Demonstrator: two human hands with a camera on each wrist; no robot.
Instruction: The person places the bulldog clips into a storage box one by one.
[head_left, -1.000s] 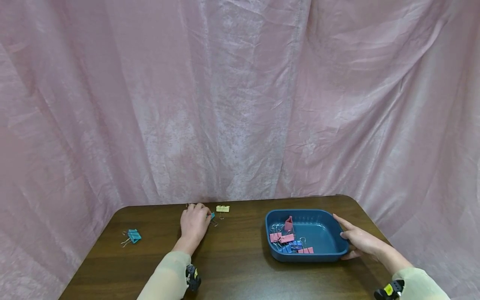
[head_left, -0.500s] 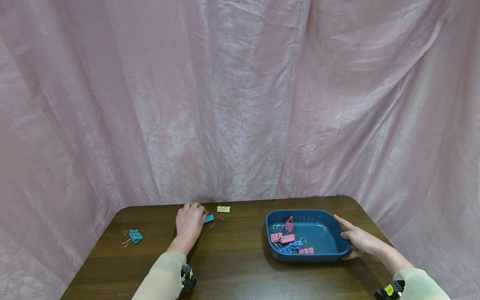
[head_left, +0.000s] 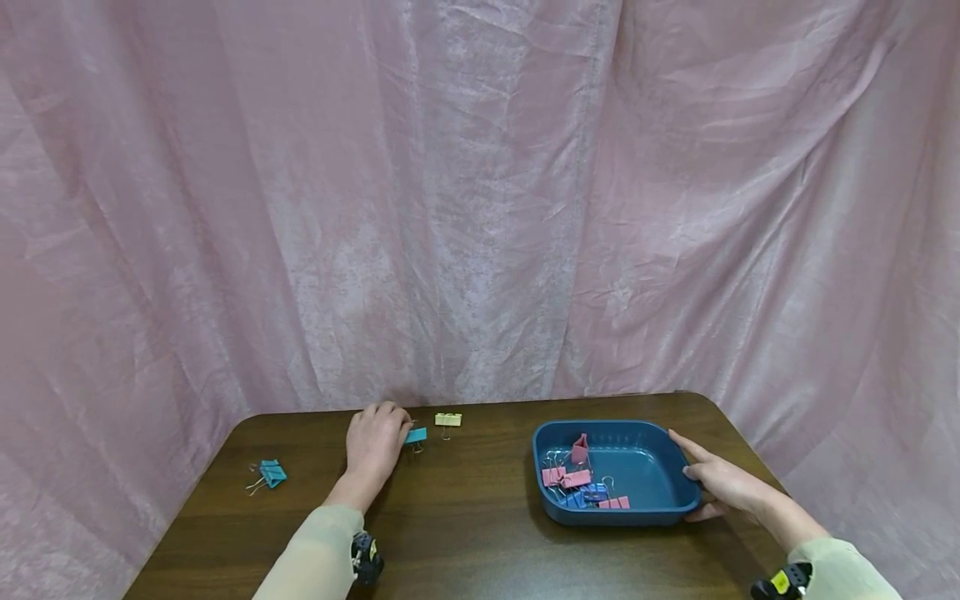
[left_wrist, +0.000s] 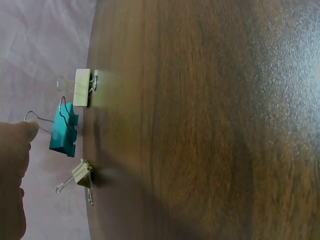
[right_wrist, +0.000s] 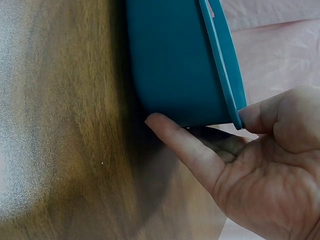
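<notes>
My left hand (head_left: 390,433) lies at the far middle of the table and pinches the wire handle of a teal binder clip (head_left: 416,435). In the left wrist view a fingertip (left_wrist: 22,132) meets that teal clip's (left_wrist: 63,131) handle. A yellow clip (head_left: 447,419) lies just right of it. My right hand (head_left: 688,472) grips the right rim of a blue tray (head_left: 660,437); in the right wrist view the thumb (right_wrist: 182,145) lies against the tray's (right_wrist: 175,60) outer wall and the fingers (right_wrist: 270,117) curl at its rim. Several pink and blue clips (head_left: 573,477) lie in the tray.
Another teal clip (head_left: 272,473) lies near the table's left edge. A second yellow clip (left_wrist: 81,175) sits by the far edge beside my left hand. A pink curtain (head_left: 480,208) hangs close behind the dark wooden table (head_left: 465,517).
My left hand has drawn a little left and toward the far edge, taking the teal clip with it. The right hand and the tray have stayed put.
</notes>
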